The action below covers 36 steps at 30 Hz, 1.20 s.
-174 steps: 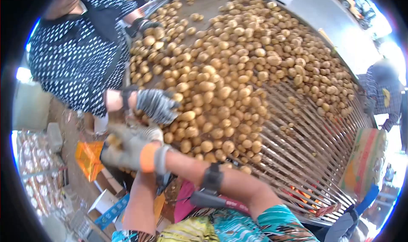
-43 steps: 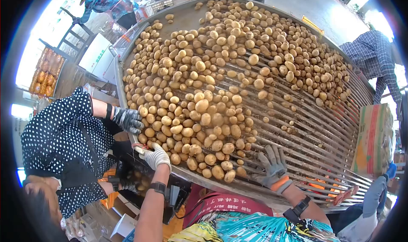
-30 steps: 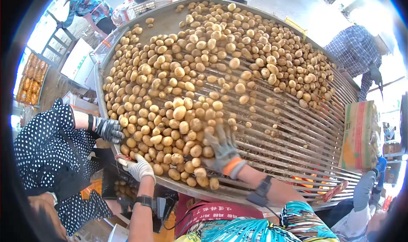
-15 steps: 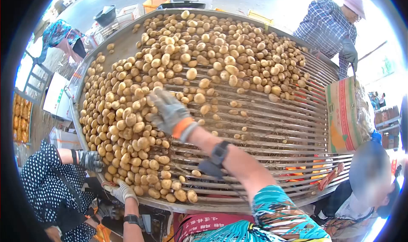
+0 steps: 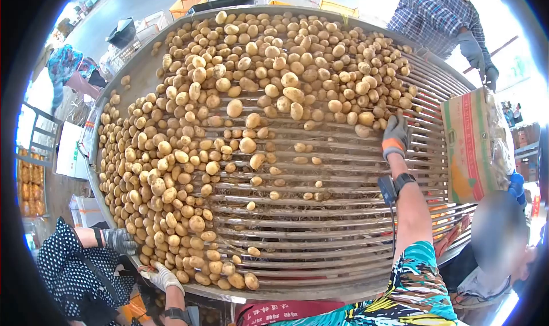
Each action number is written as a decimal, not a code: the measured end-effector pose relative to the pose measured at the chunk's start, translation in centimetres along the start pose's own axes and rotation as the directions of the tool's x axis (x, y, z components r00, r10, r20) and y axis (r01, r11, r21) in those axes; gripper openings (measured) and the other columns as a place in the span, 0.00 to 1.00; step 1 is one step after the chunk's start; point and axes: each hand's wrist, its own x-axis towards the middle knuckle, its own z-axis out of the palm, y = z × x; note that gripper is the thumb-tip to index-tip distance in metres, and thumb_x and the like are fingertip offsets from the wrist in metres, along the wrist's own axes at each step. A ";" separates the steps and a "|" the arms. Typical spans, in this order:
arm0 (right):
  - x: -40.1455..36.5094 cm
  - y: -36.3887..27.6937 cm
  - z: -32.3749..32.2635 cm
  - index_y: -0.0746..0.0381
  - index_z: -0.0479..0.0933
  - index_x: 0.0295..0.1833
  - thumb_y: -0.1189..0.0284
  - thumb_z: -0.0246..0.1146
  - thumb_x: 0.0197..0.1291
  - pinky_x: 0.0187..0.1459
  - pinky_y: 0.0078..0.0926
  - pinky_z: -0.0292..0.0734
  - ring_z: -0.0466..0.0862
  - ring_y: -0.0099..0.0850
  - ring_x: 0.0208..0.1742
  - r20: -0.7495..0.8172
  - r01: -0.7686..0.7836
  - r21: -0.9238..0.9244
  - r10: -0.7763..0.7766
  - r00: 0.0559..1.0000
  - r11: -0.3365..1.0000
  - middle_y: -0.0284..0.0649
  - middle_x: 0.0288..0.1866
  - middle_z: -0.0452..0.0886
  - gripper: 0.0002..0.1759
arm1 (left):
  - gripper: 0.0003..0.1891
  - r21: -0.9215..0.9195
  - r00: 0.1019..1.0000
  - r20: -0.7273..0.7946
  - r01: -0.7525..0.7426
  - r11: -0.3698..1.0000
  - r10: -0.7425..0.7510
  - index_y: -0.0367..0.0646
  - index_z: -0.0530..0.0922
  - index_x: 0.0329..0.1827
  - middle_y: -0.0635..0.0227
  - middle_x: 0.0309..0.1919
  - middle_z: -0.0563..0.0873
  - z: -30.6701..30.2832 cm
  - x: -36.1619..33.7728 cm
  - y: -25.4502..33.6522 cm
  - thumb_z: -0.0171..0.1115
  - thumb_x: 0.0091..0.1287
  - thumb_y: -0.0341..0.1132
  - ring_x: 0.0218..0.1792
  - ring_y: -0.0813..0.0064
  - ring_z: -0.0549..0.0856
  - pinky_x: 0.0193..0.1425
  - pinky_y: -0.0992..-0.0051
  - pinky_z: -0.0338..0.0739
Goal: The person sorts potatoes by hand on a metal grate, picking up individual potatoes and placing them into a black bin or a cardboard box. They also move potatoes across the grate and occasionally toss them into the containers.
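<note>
A big round sorting table (image 5: 320, 234) of metal bars carries a heap of yellow potatoes (image 5: 240, 97), thickest at the left and the far side. My right hand (image 5: 396, 132), in a grey glove with an orange cuff, is stretched far out to the right. Its fingers rest on the potatoes at the edge of the far heap; nothing shows in its grip. My left hand (image 5: 162, 275), in a white glove, lies on the table's near rim beside the nearest potatoes, fingers apart.
A person in a polka-dot top (image 5: 74, 274) stands at my left, a dark-gloved hand (image 5: 121, 240) on the rim. A person in a plaid shirt (image 5: 440, 11) works at the far right. A cardboard box (image 5: 469, 146) stands at the right edge; another person (image 5: 492, 251) is below it.
My right arm has swung from the middle-left of the heap across the bare bars to the far right potatoes. My left hand stays on the near rim.
</note>
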 end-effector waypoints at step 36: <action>-29.2 -27.6 -17.1 0.51 0.74 0.67 0.57 0.76 0.51 0.65 0.64 0.72 0.73 0.62 0.68 -0.039 0.474 0.869 -0.936 0.349 0.141 0.53 0.70 0.72 0.37 | 0.25 0.166 1.000 -0.008 -0.026 0.986 0.028 0.44 0.65 0.71 0.57 0.58 0.77 -0.6 -2.4 2.7 0.62 0.73 0.33 0.58 0.57 0.79 0.63 0.58 0.73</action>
